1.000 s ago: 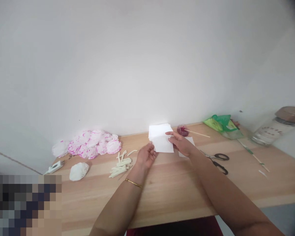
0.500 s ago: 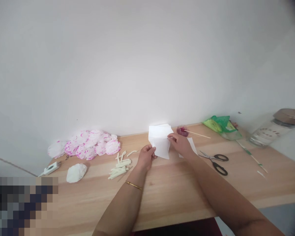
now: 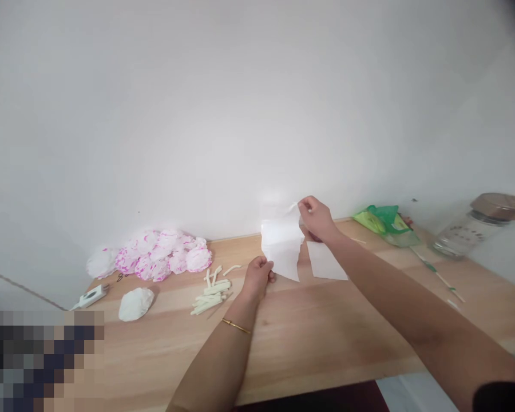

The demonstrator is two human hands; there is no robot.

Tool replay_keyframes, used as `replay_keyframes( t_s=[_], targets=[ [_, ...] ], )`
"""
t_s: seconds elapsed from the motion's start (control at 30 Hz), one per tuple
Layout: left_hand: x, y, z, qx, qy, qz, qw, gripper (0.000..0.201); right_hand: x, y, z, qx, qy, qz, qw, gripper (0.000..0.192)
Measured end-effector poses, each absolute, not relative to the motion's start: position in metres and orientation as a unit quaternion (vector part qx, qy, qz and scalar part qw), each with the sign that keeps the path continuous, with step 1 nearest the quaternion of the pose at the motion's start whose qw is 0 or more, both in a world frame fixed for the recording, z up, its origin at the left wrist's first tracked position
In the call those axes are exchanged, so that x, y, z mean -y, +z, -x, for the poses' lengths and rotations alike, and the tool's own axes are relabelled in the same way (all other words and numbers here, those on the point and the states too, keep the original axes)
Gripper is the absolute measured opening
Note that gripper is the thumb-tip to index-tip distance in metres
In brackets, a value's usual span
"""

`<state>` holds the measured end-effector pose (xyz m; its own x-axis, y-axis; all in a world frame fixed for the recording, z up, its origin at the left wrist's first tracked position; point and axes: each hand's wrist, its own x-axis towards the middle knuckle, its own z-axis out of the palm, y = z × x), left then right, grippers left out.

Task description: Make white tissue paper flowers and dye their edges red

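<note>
My left hand [image 3: 258, 277] is closed on the lower left edge of white paper [image 3: 283, 254], thumb on top. Higher up, near the wall, the fingers of my right hand [image 3: 316, 218] pinch the raised corner of a thin white sheet [image 3: 293, 207]. That sheet blends into the wall, so its outline is hard to make out. Another piece of white paper [image 3: 325, 262] lies flat on the table below my right wrist. Behind that wrist, a small dark red dish [image 3: 312, 236] is mostly covered.
At the left are pink-edged white paper puffs [image 3: 154, 257], a plain white bundle [image 3: 136, 303], a white plug adapter [image 3: 92, 296] and pale strips [image 3: 212, 294]. To the right sit a green packet [image 3: 386, 223], a green-banded stick [image 3: 438, 274] and a lidded glass jar [image 3: 463, 232].
My right hand has risen toward the wall, lifting the corner of the thin sheet. My left hand stays at the paper's edge. My right arm now covers the scissors.
</note>
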<state>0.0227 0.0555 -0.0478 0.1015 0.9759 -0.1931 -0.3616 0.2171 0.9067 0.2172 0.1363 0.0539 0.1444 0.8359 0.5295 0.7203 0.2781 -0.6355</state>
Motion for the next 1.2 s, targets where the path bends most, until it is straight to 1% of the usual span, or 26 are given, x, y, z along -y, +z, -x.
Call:
replay_keyframes(
  t_s=[0.27, 0.47, 0.6, 0.67, 0.73, 0.87, 0.93, 1.0, 1.03, 1.07, 1.1, 1.13, 1.17, 1.2],
  targets=[
    [-0.055, -0.047, -0.021, -0.422, 0.524, -0.338, 0.658, 0.027, -0.173, 0.101, -0.226, 0.655, 0.038, 0.587, 0.475, 0.018],
    [-0.049, -0.03, -0.02, -0.382, 0.526, -0.318, 0.69, 0.03, -0.185, 0.114, -0.226, 0.681, 0.031, 0.566, 0.464, 0.022],
    [-0.047, -0.004, -0.002, -0.343, 0.562, -0.291, 0.694, 0.035, -0.169, 0.097, -0.221, 0.73, 0.047, 0.534, 0.425, 0.022],
    [-0.047, 0.008, 0.013, -0.329, 0.588, -0.273, 0.687, 0.033, -0.157, 0.081, -0.22, 0.757, 0.06, 0.518, 0.394, 0.023],
    [-0.046, 0.018, 0.028, -0.298, 0.634, -0.212, 0.681, 0.026, -0.145, 0.063, -0.221, 0.784, 0.076, 0.501, 0.359, 0.023],
    [-0.041, 0.026, 0.045, -0.253, 0.635, -0.178, 0.708, 0.031, -0.127, 0.039, -0.225, 0.833, 0.111, 0.459, 0.29, 0.015],
    [-0.037, 0.026, 0.046, -0.25, 0.625, -0.185, 0.716, 0.033, -0.116, 0.035, -0.223, 0.834, 0.108, 0.457, 0.289, 0.016],
    [-0.031, 0.025, 0.042, -0.249, 0.612, -0.194, 0.725, 0.033, -0.101, 0.035, -0.214, 0.816, 0.111, 0.473, 0.313, 0.025],
    [-0.029, 0.024, 0.04, -0.247, 0.604, -0.198, 0.731, 0.033, -0.092, 0.035, -0.207, 0.777, 0.161, 0.497, 0.352, 0.03],
    [-0.026, 0.023, 0.037, -0.246, 0.594, -0.202, 0.739, 0.033, -0.083, 0.035, -0.199, 0.742, 0.24, 0.501, 0.376, 0.036],
    [-0.024, 0.022, 0.035, -0.246, 0.584, -0.206, 0.746, 0.033, -0.073, 0.035, -0.19, 0.719, 0.339, 0.477, 0.375, 0.043],
    [-0.022, 0.02, 0.033, -0.249, 0.573, -0.212, 0.751, 0.034, -0.064, 0.034, -0.181, 0.694, 0.448, 0.434, 0.359, 0.051],
    [-0.02, 0.018, 0.031, -0.252, 0.563, -0.221, 0.756, 0.034, -0.055, 0.032, -0.172, 0.666, 0.551, 0.386, 0.324, 0.06],
    [-0.02, 0.015, 0.029, -0.253, 0.553, -0.234, 0.758, 0.034, -0.048, 0.029, -0.165, 0.634, 0.628, 0.346, 0.289, 0.067]
  ],
)
